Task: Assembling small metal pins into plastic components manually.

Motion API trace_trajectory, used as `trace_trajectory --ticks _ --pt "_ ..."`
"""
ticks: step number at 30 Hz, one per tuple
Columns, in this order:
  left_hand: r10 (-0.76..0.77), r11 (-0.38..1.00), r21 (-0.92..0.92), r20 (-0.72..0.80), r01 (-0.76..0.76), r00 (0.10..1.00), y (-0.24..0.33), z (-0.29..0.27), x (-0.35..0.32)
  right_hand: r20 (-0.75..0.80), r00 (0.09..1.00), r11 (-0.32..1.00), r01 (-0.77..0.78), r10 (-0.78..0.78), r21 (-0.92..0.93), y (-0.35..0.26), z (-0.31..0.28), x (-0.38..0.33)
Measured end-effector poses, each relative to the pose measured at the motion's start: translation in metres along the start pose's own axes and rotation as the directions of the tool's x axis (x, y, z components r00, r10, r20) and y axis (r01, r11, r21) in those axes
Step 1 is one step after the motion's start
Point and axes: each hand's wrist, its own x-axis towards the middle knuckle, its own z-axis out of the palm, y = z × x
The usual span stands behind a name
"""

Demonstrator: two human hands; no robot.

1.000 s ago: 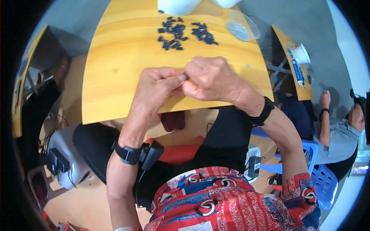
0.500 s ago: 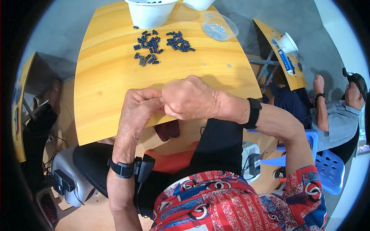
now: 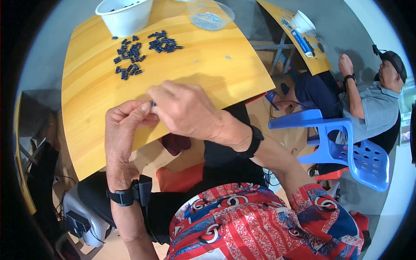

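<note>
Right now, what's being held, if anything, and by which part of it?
A small dark piece, pinched by the left hand beside the right hand; the part gripped is hidden.

The left hand (image 3: 125, 120) pinches a dark piece (image 3: 153, 104).

I'm seeing small black cylindrical pieces (image 3: 131, 55) lying on the yellow wooden table (image 3: 91, 86) before a round white tub (image 3: 123, 24). A clear round dish (image 3: 227, 17) is standing right of it.

Past the tabletop's (image 3: 91, 104) right edge, a person (image 3: 379, 104) in grey sits by a second tabletop (image 3: 320, 66) bearing a white cup (image 3: 303, 22) and blue packet (image 3: 301, 42). A blue plastic chair (image 3: 352, 151) stands nearby. A grey stool (image 3: 100, 229) is below the first tabletop's near left corner.
</note>
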Motion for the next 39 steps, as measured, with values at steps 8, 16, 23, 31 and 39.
trace_trajectory --ticks 8,16,23,31,39 --pt "-0.022 0.999 -0.04 -0.026 0.021 0.999 0.001 -0.009 -0.004 -0.285 0.651 0.706 -0.594 0.704 0.387 0.094 -0.109 -0.071" --pt "0.007 0.998 0.058 -0.154 0.002 0.988 0.005 -0.006 0.003 -0.07 0.651 0.61 -0.738 0.755 -0.287 0.276 -0.083 -0.219" --pt "-0.044 0.993 0.099 -0.202 0.065 0.978 0.01 0.001 0.004 0.12 0.576 0.588 -0.8 0.809 -0.121 0.297 -0.044 -0.238" --pt "-0.072 0.997 0.017 -0.162 0.075 0.984 0.006 0.0 0.009 -0.011 0.666 0.632 -0.702 0.746 0.328 0.179 -0.112 -0.048" --pt "-0.032 0.999 0.022 -0.138 0.035 0.99 0.003 -0.001 0.007 0.195 0.965 0.968 -0.206 0.177 0.145 0.148 -0.008 0.057"
